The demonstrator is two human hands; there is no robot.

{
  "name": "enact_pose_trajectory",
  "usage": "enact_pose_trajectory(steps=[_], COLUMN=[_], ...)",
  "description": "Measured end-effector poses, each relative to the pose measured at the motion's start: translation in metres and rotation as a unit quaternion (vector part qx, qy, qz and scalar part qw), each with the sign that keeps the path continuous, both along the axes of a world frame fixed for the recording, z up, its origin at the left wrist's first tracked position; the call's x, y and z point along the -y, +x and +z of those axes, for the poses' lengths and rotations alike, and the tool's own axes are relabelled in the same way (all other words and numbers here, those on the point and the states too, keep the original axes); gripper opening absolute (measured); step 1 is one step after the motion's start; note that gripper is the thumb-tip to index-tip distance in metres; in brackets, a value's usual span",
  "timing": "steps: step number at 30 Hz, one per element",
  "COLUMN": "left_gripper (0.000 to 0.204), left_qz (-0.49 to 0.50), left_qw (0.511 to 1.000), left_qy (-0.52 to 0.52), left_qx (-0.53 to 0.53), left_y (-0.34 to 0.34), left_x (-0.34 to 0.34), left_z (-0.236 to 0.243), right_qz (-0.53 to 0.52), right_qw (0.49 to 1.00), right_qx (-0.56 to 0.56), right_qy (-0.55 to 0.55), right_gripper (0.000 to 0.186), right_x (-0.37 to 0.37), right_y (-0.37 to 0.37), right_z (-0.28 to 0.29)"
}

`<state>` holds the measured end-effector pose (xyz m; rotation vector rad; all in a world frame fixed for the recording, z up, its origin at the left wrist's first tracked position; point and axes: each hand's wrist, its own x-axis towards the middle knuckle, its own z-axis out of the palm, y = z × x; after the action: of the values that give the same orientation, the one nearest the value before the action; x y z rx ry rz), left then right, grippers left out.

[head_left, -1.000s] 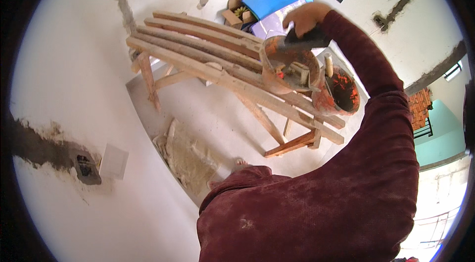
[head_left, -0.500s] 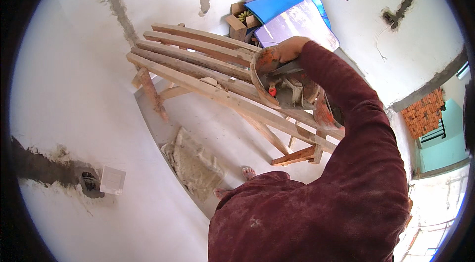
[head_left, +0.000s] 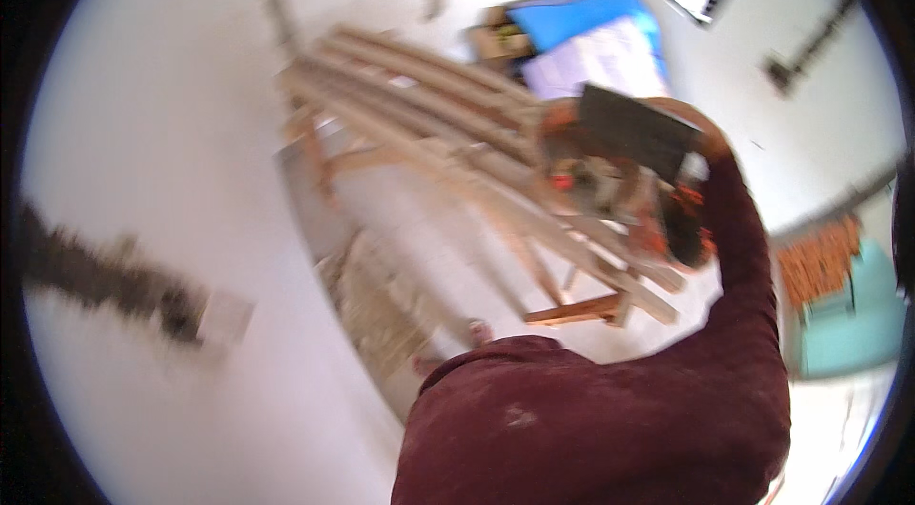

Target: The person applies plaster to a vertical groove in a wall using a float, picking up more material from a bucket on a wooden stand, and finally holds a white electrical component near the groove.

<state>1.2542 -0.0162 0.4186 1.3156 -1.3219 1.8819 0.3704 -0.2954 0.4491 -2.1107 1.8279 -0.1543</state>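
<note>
My right hand (head_left: pixel 703 135), blurred by motion and partly merged with its surroundings, grips a plastering trowel with a dark, flat rectangular blade (head_left: pixel 631 128). The blade hangs over the mouth of a stained, orange-rimmed bucket (head_left: pixel 556 138). Inside that bucket are several tools, one with a red tip (head_left: pixel 562 183). A second orange-smeared container (head_left: pixel 682 227) sits beside it, close under my maroon sleeve. Both containers are on a rough trestle of long wooden beams (head_left: pixel 400 119). My left hand does not show.
Wooden legs and a brace (head_left: pixel 572 311) support the trestle's near end. A dusty sheet (head_left: pixel 376 305) lies on the floor by the left wall. Blue and pale panels (head_left: pixel 591 24) lean at the back beside a cardboard box (head_left: pixel 500 40). Bricks (head_left: pixel 818 262) are stacked at right.
My right hand has risen out of the bucket toward the right, and the trowel's dark blade now shows in it. The whole view has shifted and blurred.
</note>
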Motion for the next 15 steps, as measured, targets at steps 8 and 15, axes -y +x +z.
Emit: enact_pose_trajectory(steps=[8, 15], left_gripper=[0.039, 0.037], left_qz=[0.148, 0.074], left_qw=[0.984, 0.991], left_qy=[-0.094, -0.111], left_qx=[0.034, -0.007], left_y=[-0.025, -0.026], left_x=[0.019, -0.007], left_z=[0.002, -0.004], right_qz=[0.003, 0.193], right_qw=[0.871, 0.791], right_qx=[0.482, 0.578], right_qy=[-0.092, -0.051], right_gripper=[0.057, 0.06], right_x=[0.007, 0.018], right_y=[0.395, 0.701], right_z=[-0.043, -0.054])
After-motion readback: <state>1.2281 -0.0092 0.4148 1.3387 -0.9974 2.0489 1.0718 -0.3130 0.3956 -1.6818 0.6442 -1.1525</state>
